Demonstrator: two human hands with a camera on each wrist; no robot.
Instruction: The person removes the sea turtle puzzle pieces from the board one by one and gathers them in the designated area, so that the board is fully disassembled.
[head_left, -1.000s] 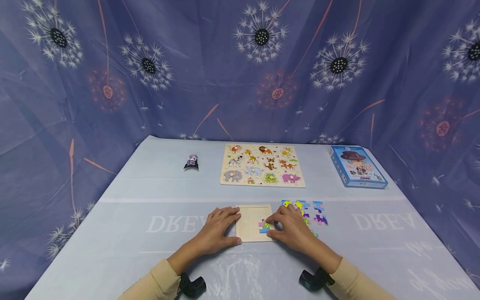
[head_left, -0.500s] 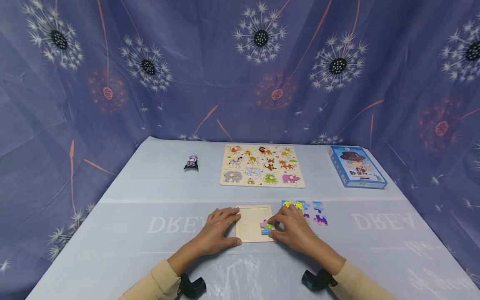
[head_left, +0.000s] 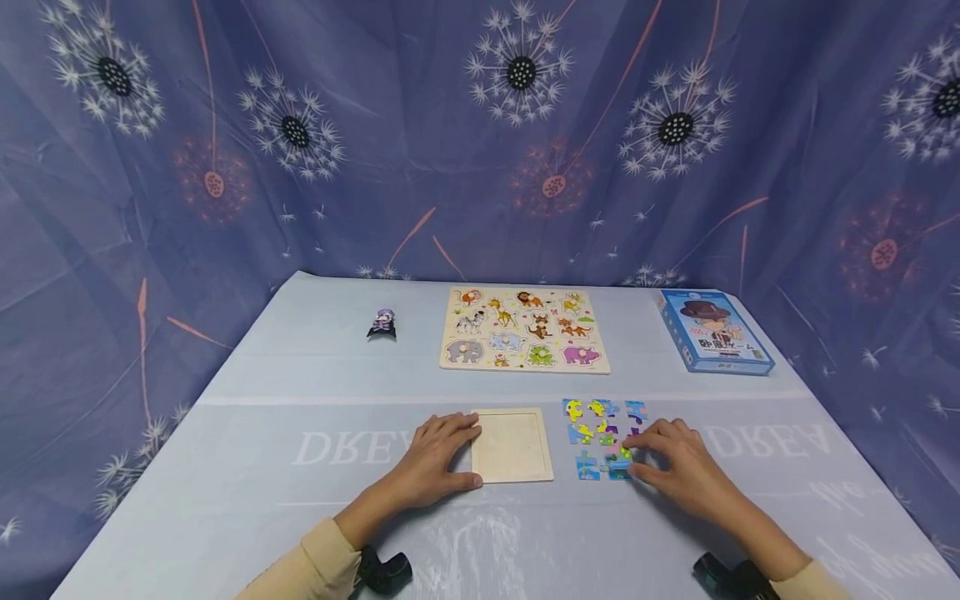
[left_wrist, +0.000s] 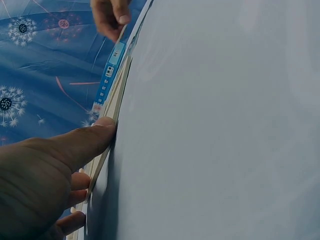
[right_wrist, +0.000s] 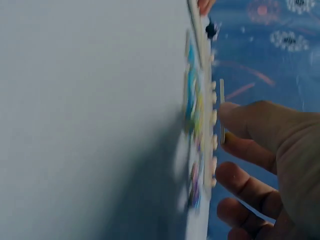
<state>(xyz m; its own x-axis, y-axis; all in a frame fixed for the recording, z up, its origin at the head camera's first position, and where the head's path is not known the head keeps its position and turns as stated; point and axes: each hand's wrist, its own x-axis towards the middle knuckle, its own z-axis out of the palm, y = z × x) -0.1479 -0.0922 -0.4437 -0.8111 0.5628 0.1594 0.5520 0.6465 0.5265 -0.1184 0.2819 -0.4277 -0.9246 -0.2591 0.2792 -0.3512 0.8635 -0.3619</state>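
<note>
A shallow wooden puzzle tray [head_left: 517, 450] lies bare in front of me in the head view. My left hand [head_left: 437, 465] holds its left side, thumb at the near corner and fingers at the far corner. The left wrist view shows the thumb [left_wrist: 95, 140] against the tray's edge. My right hand [head_left: 678, 467] pinches a colourful jigsaw piece [head_left: 622, 458] between thumb and forefinger. Edge-on in the right wrist view, that piece [right_wrist: 222, 90] hangs above the table. Under and beside it lie several loose jigsaw pieces [head_left: 588, 467], some partly hidden by the hand.
Behind the tray lies a wooden animal peg board [head_left: 525, 329]. A blue box [head_left: 716, 333] with a cartoon figure sits at the back right. A small purple and black doll-like item [head_left: 383, 323] is at the back left. A patterned curtain [head_left: 420, 150] hangs behind the table.
My right hand has lifted the jigsaw piece off the tray and carried it right, over the loose pieces. The left hand stays where it was on the tray.
</note>
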